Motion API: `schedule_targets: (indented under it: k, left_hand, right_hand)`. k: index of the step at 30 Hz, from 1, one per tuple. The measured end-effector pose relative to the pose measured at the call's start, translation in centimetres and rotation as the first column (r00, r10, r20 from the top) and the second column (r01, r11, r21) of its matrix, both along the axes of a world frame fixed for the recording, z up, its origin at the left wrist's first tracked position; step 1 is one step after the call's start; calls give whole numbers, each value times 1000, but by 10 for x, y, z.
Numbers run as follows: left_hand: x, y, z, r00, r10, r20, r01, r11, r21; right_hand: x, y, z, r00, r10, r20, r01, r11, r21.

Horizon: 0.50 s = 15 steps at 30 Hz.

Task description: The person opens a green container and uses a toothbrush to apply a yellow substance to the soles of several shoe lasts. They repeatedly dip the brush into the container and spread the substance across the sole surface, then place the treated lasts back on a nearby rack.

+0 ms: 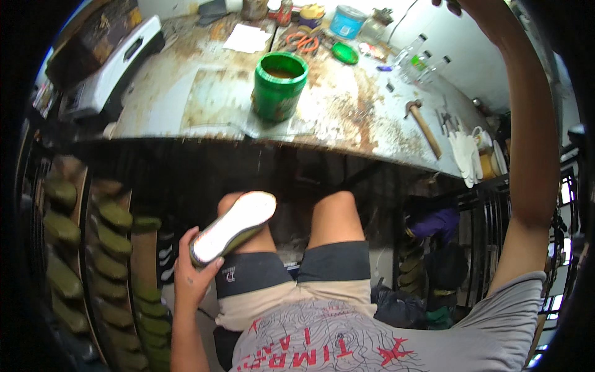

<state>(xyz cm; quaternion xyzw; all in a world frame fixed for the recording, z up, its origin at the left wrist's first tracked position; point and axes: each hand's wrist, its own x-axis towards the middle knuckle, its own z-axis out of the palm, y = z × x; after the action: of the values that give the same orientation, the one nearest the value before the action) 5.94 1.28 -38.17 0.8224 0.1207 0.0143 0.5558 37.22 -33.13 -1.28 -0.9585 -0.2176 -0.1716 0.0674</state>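
Observation:
My left hand (193, 273) is closed around the heel end of an olive-green shoe last (245, 239) with a white insole (238, 223) on its bottom. The white face points up, and the last is above my left thigh, its toe slanting away to the right. My right arm is raised high along the right side. Only part of my right hand (455, 6) shows at the top edge, with a few fingertips in view; whether it holds anything is hidden. On the table beyond my knees stands an uncovered green tub (280, 93) with brownish contents.
The stained table (347, 124) bears a hammer (424, 129), orange-handled pliers (302, 42), a green lid (344, 53), clear bottles (424, 65), white gloves (466, 152) and white paper (246, 38). Racks of olive-green shoe lasts (65, 229) stand to my left. Dark bags (400, 307) lie at the right.

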Motion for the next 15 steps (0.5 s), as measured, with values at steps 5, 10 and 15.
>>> schedule_targets:
  k: [5,10,15]
  left_hand:
    - [-5,-1,1,997,1,-79,-6,998,-64]
    - [-7,-2,-2,998,13,-56,-14,1000,-23]
    - [-5,-2,-4,997,16,-69,-18,999,-31]
  right_hand:
    - [-56,23,-139,864,368,-345,-265,913,311]
    - [-132,41,-277,724,483,-493,-218,838,500]
    - [-180,59,-346,667,436,-605,27,797,604]
